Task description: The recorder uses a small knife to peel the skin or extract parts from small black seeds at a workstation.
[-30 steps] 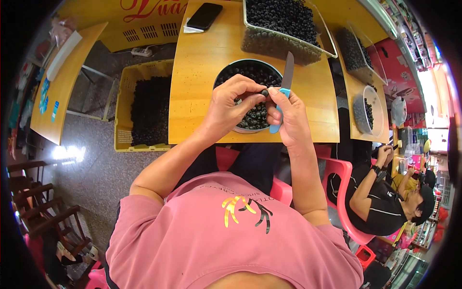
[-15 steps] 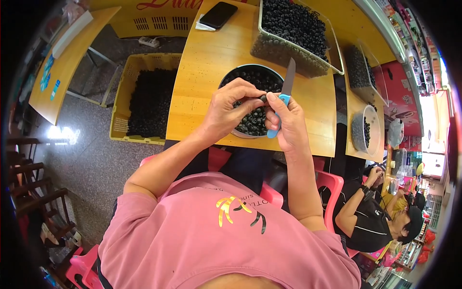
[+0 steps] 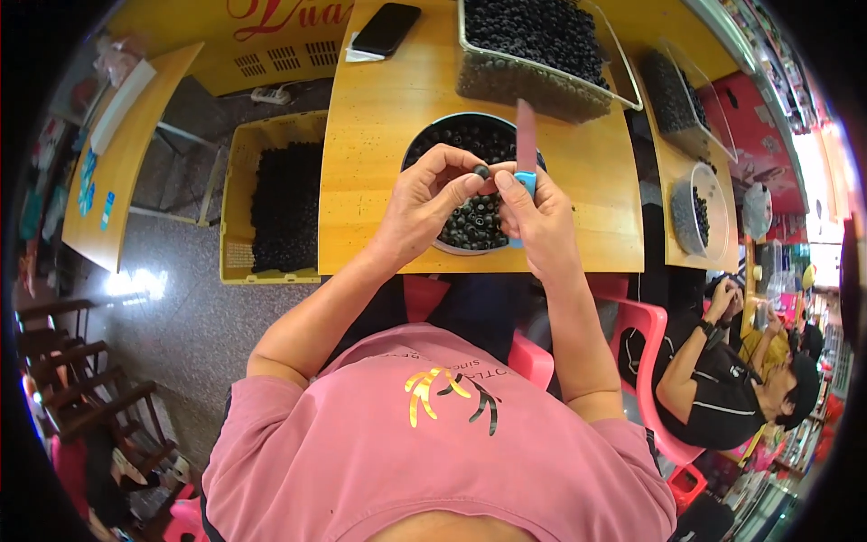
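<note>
My left hand (image 3: 424,203) pinches a small dark round piece (image 3: 482,171) between thumb and fingertips. The piece looks like a dark berry or nut; I cannot tell its exact kind. My right hand (image 3: 542,212) grips a folding knife (image 3: 526,135) by its blue handle, blade pointing up and away from me. Its thumb and fingertips come close to the pinched piece. Both hands hover over a round bowl (image 3: 461,251) filled with similar dark pieces, partly hidden beneath them. The bowl stands near the front edge of the wooden table (image 3: 370,117).
A clear plastic bin (image 3: 533,90) heaped with dark pieces stands at the table's far right. A phone (image 3: 386,29) lies far left. A yellow crate (image 3: 237,217) of dark pieces sits on the floor at left. Another person (image 3: 704,388) sits at right, near a translucent tub (image 3: 684,217).
The knife has swung more upright, its blade moving left. My left fingers have shifted slightly left with the round piece, which now shows more clearly. The whole view has shifted a little.
</note>
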The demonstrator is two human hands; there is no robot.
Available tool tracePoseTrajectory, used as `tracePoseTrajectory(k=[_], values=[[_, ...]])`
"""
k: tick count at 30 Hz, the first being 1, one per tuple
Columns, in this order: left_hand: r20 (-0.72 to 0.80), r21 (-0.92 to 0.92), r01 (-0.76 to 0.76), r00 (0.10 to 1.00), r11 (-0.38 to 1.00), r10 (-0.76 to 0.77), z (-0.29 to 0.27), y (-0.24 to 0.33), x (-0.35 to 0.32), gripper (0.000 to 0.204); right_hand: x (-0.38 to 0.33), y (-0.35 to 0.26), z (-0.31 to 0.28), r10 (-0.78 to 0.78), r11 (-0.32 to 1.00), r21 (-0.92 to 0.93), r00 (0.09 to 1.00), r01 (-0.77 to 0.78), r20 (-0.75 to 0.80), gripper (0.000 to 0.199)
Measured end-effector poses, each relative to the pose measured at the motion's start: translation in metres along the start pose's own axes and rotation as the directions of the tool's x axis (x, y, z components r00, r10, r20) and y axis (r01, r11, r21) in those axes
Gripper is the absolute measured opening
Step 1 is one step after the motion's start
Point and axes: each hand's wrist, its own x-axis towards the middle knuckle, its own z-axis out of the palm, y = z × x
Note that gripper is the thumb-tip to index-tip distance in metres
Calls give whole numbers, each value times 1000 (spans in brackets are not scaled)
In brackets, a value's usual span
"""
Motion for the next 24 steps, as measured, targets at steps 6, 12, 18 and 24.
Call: tracePoseTrajectory(k=[6, 12, 18, 24], values=[[36, 87, 36, 999, 996, -39, 2, -1, 2, 19, -9, -10, 1, -576, 393, -785, 794, 479, 197, 16], [86, 83, -8, 996, 997, 0, 2, 0, 2, 14, -8, -9, -2, -637, 239, -830, 726, 504, 257, 17], [52, 42, 17, 998, 999, -20, 3, -2, 2, 15, -7, -8, -5, -655, 191, -830, 698, 524, 290, 18], [63, -24, 87, 994, 996, -86, 1, -5, 2, 16, -6, -2, -7, -672, 195, -834, 690, 516, 270, 19]])
